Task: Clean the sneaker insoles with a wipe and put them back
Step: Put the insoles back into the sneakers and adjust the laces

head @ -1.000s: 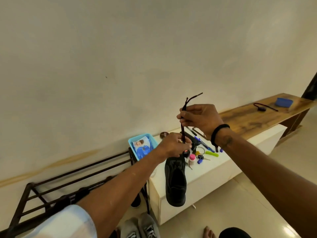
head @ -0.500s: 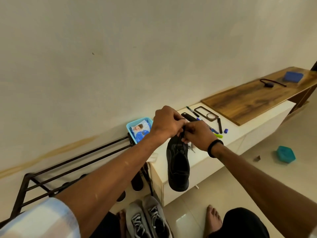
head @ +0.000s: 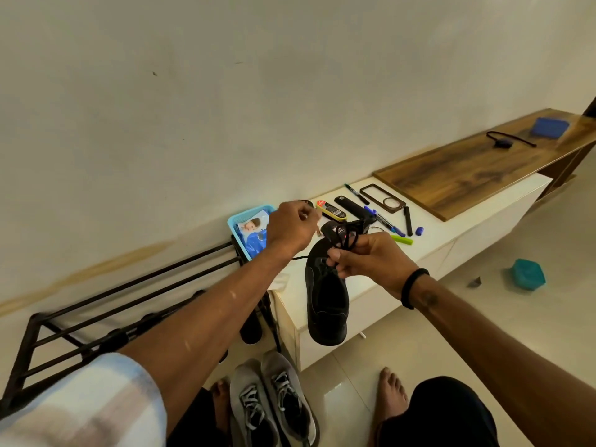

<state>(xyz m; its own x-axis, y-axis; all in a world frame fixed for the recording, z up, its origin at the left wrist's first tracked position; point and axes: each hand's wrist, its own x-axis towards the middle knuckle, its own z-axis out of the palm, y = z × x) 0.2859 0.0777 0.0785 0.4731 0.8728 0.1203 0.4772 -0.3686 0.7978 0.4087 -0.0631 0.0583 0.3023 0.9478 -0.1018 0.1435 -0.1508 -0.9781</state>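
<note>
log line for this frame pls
stage: lacing black shoe | left hand: pinching lace end | right hand: gripping laces | shoe: on white cabinet | insoles: not visible

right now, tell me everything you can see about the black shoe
The black shoe is a dark, matte lace-up that looks like suede or fabric. It lies on the white cabinet, toe hanging over the front edge toward the camera and heel toward the wall. A small label shows on the tongue. The right hand pinches a bunch of its black lace above the eyelets, and the left hand is curled just beside the heel.
</note>
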